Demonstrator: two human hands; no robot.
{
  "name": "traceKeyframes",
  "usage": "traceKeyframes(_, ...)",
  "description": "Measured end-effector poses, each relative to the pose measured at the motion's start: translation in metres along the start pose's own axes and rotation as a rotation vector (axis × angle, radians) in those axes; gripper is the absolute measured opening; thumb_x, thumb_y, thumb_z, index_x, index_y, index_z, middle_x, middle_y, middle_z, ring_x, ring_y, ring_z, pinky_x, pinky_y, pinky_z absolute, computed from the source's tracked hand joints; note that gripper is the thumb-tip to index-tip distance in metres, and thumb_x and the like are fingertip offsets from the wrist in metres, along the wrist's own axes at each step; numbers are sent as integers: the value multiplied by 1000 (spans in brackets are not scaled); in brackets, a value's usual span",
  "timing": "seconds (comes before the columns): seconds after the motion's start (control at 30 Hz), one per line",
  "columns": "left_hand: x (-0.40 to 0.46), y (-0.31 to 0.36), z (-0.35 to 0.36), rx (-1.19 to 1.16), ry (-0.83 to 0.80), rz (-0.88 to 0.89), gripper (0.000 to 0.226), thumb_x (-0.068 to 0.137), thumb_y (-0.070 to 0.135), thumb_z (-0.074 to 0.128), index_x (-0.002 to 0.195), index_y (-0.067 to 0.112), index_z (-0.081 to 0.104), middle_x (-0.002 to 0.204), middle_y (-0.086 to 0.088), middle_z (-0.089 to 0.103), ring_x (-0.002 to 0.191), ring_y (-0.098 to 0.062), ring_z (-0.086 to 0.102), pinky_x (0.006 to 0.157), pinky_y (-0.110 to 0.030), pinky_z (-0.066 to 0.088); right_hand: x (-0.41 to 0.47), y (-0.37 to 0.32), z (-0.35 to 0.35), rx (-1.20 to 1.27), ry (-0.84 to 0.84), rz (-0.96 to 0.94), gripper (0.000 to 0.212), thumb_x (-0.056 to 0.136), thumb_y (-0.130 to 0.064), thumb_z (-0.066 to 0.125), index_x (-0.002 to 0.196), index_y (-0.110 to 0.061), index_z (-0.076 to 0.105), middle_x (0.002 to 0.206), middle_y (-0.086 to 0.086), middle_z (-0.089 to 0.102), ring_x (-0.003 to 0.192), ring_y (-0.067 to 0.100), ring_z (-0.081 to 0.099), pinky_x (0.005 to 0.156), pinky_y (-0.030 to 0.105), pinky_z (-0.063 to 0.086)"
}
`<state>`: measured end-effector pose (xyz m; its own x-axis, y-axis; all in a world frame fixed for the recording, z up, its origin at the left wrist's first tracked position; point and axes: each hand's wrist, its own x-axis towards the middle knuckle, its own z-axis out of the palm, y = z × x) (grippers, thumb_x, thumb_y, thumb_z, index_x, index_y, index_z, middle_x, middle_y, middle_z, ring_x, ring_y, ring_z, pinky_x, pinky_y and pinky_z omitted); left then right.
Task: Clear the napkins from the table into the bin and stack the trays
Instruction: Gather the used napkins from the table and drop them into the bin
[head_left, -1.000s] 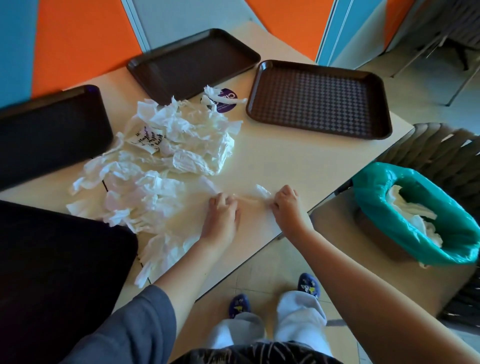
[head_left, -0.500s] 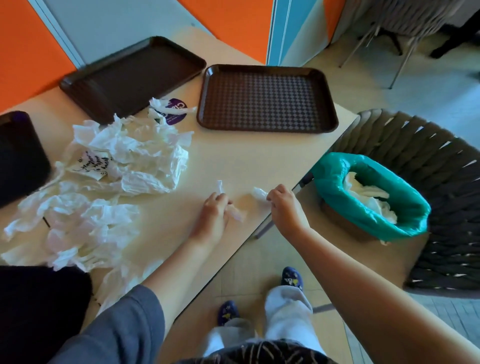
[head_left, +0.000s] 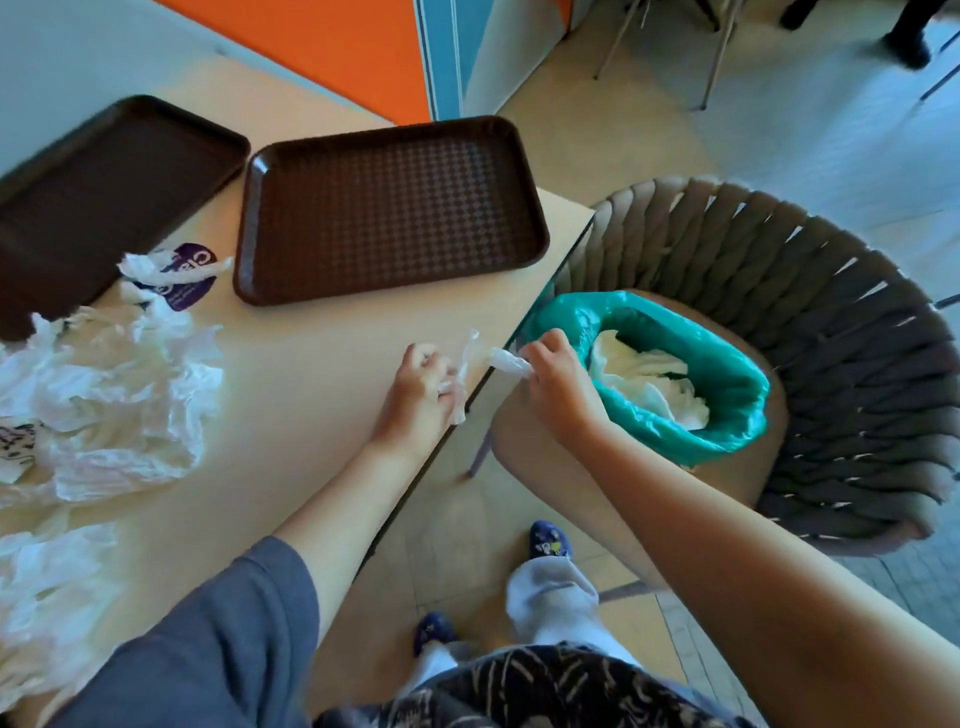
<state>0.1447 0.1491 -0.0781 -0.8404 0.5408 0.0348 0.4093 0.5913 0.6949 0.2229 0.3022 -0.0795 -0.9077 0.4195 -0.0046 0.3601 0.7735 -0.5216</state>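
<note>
Both hands have slid the twisted napkin (head_left: 480, 364) off the table (head_left: 322, 374) edge; left hand (head_left: 423, 384) and right hand (head_left: 558, 384) pinch its ends, best released together over the green-lined bin (head_left: 727, 374).

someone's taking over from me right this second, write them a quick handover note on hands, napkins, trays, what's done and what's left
Left hand and right hand each pinch one end of a twisted napkin at the table edge, beside the bin.
Done: some napkins are in the green-lined bin, which sits on a woven chair.
Left: drop this napkin in, clear the big napkin pile on the left, then stack the trays: patterned tray and plain tray lie apart, unstacked.
</note>
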Motion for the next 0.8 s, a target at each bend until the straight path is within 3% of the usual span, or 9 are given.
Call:
traceKeyframes(0.07,16,9,17,26,-66,84,12,76,-10,55,83,-3,60,88,-11,58,75,-18,55,65,-18,35,5,23,-10,-7,4,53,28,89,1,47,117,-3,51,117,16,43,98,28,50,89,34,46)
traceKeyframes(0.13,31,22,34,95,-129,130,8,70,-7,58,72,1,59,80,-18,61,74,-30,56,63,-27,36,9,47,-22,29,25,117,30,89,3,47,118,-3,47,118,18,44,99,30,51,90,35,45)
traceKeyframes(0.3,63,64,78,157,-179,258,7,73,-3,66,79,0,63,84,-17,63,79,-33,56,68,-33,45,11,108,-44,-19,46,264,27,78,11,44,101,0,52,104,19,48,98,36,47,76,43,42)
traceKeyframes(0.43,83,92,113,150,-242,286,6,77,1,65,83,1,65,89,-17,63,83,-30,57,75,-36,49,8,152,-57,-122,64,348,26,80,9,43,102,1,54,104,20,52,102,35,43,83,48,46)
traceKeyframes(0.67,95,126,163,135,-501,220,12,89,9,52,96,6,61,103,-10,61,99,-25,54,88,-37,45,3,197,-65,-127,-55,520,18,88,-9,50,103,-1,54,106,19,56,105,35,46,82,40,45)
traceKeyframes(0.8,99,132,175,118,-540,175,30,91,11,51,121,14,55,122,-6,54,111,-22,51,100,-35,41,-3,207,-70,-171,-34,501,19,90,-16,49,103,-5,57,104,13,59,99,31,51,84,41,49)
